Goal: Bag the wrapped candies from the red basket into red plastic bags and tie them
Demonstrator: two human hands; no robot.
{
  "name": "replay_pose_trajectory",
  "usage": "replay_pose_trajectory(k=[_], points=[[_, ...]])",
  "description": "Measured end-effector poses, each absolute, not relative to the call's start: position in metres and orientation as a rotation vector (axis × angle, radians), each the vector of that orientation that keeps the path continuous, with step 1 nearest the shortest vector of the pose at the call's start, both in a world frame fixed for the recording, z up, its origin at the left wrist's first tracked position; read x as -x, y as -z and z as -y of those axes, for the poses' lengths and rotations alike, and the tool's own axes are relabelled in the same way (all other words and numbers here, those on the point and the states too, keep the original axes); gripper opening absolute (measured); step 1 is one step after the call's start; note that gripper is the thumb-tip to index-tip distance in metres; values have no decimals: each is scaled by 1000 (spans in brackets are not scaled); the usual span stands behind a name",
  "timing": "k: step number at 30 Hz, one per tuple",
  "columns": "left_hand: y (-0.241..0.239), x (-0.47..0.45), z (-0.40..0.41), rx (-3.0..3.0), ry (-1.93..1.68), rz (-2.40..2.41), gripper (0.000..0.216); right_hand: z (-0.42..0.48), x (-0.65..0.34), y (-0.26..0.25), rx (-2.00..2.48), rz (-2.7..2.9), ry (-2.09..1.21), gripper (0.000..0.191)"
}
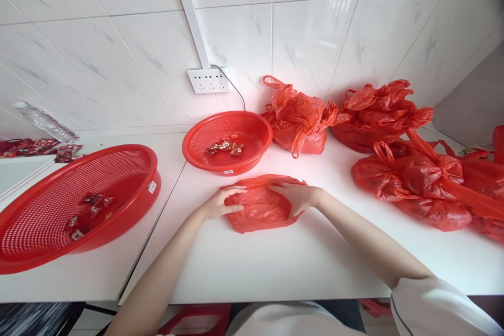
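A red plastic bag (pixel 262 207) lies on the white table in front of me, its mouth spread wide toward me. My left hand (pixel 219 203) rests at the bag's left rim, thumb and fingers apart, with the fingertips reaching inside. At the right rim, my right hand (pixel 298 197) also has its fingers spread and touches the film from within. Just behind the bag stands a round red plastic basket (pixel 226 168) with several small wrapped packets (pixel 226 146) in it.
A larger red basket (pixel 129 215) with several packets (pixel 92 210) stands left. Tied red bags (pixel 303 121) fill the back and right side (pixel 417 173). A clear plastic bottle (pixel 49 122) lies back left. A power socket (pixel 208 80) sits on the tiled wall.
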State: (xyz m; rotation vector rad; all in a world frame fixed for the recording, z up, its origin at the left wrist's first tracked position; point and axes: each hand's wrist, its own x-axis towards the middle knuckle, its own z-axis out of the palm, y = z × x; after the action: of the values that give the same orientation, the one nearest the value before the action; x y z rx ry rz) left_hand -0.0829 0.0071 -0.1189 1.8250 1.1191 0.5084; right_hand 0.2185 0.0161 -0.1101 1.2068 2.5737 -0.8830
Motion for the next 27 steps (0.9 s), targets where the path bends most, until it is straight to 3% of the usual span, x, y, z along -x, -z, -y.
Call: replay_pose_trajectory(k=[3, 6, 8, 12, 19, 27], points=[[114, 78, -18, -1256, -850, -1390, 57, -13, -216, 98, -1253, -2553, 864, 99], [99, 71, -28, -781, -898, -1521, 64, -7, -208, 74, -1358, -2538, 837, 78], [89, 67, -32, -645, -935, -1383, 52, 1, -202, 54, -1403, -2562, 829, 74], [87, 56, -35, -511, -1205, -1093, 19, 18, -191, 18, -1367, -2630, 891, 69], [112, 39, -19, -515, -1306, -1113, 12, 17, -199, 2, -1317, -2796, 914, 61], [117, 30, -9, -644, -1335, -1107, 23, -1, -213, 20, -1459, -2885, 847, 40]])
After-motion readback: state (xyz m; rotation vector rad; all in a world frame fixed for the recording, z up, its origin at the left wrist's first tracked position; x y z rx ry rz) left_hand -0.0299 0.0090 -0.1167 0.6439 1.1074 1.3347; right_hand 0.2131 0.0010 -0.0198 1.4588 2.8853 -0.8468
